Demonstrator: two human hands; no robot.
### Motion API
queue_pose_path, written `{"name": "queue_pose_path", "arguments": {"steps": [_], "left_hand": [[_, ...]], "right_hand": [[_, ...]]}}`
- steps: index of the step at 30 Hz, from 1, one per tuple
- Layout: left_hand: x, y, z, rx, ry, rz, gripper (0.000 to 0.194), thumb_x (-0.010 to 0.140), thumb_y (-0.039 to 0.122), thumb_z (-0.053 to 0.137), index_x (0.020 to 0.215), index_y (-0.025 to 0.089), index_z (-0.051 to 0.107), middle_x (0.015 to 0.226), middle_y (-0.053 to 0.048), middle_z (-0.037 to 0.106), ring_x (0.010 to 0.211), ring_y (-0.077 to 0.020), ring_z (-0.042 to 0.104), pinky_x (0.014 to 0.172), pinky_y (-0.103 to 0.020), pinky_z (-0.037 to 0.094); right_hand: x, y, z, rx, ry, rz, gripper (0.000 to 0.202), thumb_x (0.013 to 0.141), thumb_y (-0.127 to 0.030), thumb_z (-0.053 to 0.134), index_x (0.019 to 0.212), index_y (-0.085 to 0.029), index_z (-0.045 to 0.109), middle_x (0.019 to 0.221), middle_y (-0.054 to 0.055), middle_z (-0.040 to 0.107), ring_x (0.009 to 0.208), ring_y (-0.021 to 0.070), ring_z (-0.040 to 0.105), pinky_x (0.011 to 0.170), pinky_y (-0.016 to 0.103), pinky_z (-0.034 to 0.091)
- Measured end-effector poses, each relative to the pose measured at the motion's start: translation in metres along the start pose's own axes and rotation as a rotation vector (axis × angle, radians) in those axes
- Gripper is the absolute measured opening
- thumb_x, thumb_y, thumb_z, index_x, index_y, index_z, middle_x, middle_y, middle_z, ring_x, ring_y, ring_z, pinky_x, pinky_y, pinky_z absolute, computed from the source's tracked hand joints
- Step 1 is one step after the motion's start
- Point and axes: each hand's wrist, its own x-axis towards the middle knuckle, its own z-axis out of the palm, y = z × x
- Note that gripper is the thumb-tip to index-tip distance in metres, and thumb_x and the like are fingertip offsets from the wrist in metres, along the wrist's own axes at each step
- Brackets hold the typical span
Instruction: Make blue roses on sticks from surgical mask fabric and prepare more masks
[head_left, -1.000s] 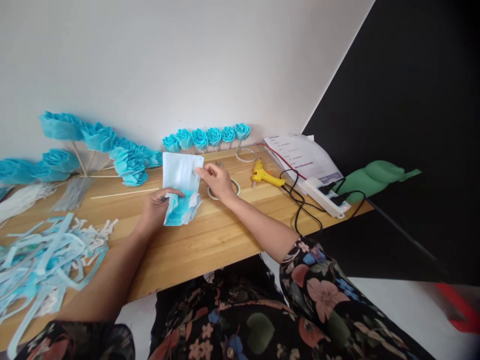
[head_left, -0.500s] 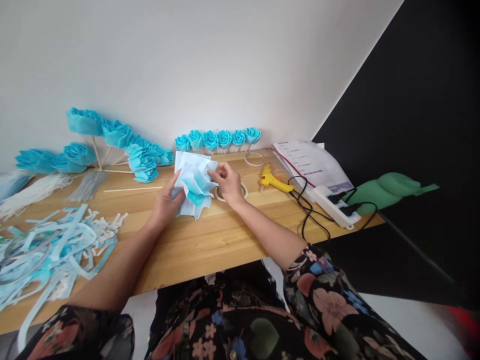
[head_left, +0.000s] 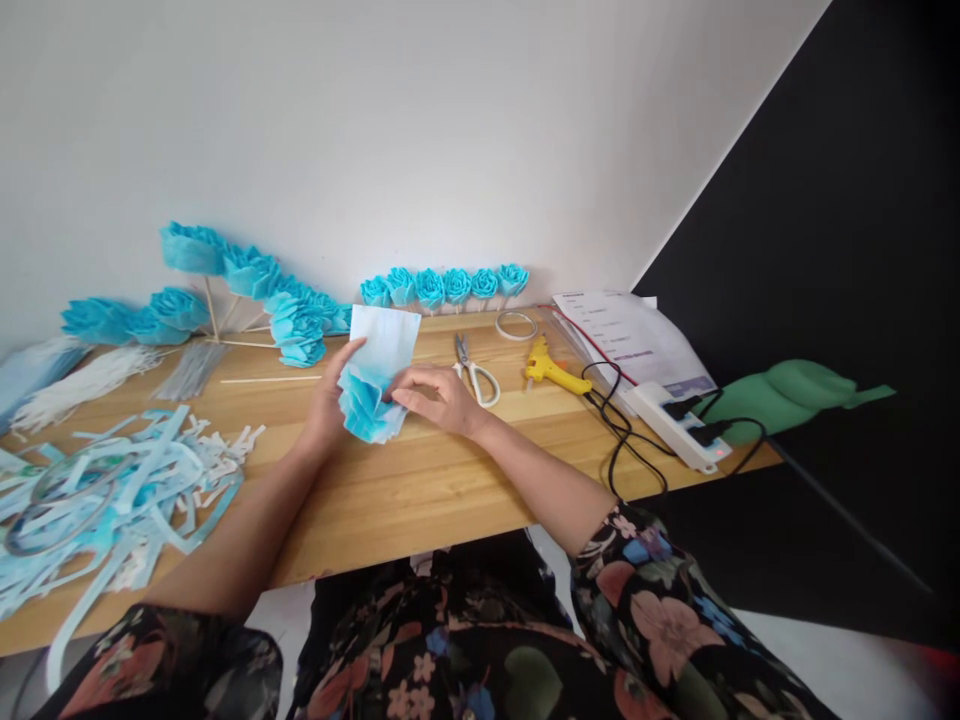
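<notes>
Above the middle of the wooden table, my left hand [head_left: 327, 408] is closed on the left side of a pleated light-blue sheet [head_left: 384, 340]. The sheet's upper part stands flat and pale, while its lower part is bunched into bright blue folds. My right hand [head_left: 441, 398] pinches the folds from the right, its fingertips partly hidden by the material. White-handled scissors [head_left: 480, 380] lie just beyond my right hand. A thin wooden stick [head_left: 270, 380] lies to the left of my left hand.
Blue flowers on sticks [head_left: 457, 286] line the wall. Blue and white strips [head_left: 127, 500] cover the left side. Right of centre are a yellow glue gun [head_left: 555, 370], a tape roll [head_left: 516, 325], papers [head_left: 630, 335], a power strip [head_left: 679, 428] and a green object [head_left: 787, 395].
My right hand has moved slightly left and down, uncovering the scissors. The sheet now shows a flat upper part, with its folds gathered lower. The view has shifted a little.
</notes>
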Motion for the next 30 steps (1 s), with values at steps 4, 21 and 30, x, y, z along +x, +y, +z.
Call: {"name": "queue_pose_path", "arguments": {"steps": [4, 21, 30], "left_hand": [[-0.004, 0.015, 0.003, -0.06, 0.024, -0.096, 0.04, 0.068, 0.04, 0.076, 0.098, 0.015, 0.071, 0.085, -0.004, 0.071, 0.075, -0.0205, 0.065, 0.071, -0.031, 0.054], [-0.009, 0.048, 0.009, -0.126, -0.104, -0.239, 0.028, 0.058, 0.04, 0.081, 0.06, 0.016, 0.066, 0.056, -0.002, 0.061, 0.049, -0.0137, 0.051, 0.048, -0.025, 0.041], [-0.007, 0.041, 0.01, -0.12, -0.05, -0.262, 0.037, 0.053, 0.044, 0.086, 0.061, 0.015, 0.063, 0.056, -0.001, 0.06, 0.048, -0.0132, 0.053, 0.045, -0.022, 0.042]], "right_hand": [[0.002, 0.01, -0.001, 0.135, 0.104, 0.073, 0.053, 0.095, -0.063, 0.052, 0.067, -0.021, 0.068, 0.079, 0.004, 0.074, 0.08, 0.0185, 0.069, 0.084, 0.033, 0.052], [0.014, 0.039, -0.006, 0.025, 0.493, 0.29, 0.051, 0.078, -0.066, 0.068, 0.06, -0.021, 0.052, 0.056, -0.004, 0.053, 0.059, 0.0115, 0.048, 0.059, 0.025, 0.038], [0.014, 0.042, -0.007, 0.053, 0.511, 0.301, 0.036, 0.08, -0.055, 0.066, 0.07, -0.021, 0.061, 0.062, -0.003, 0.053, 0.065, 0.0148, 0.053, 0.064, 0.027, 0.043]]}}
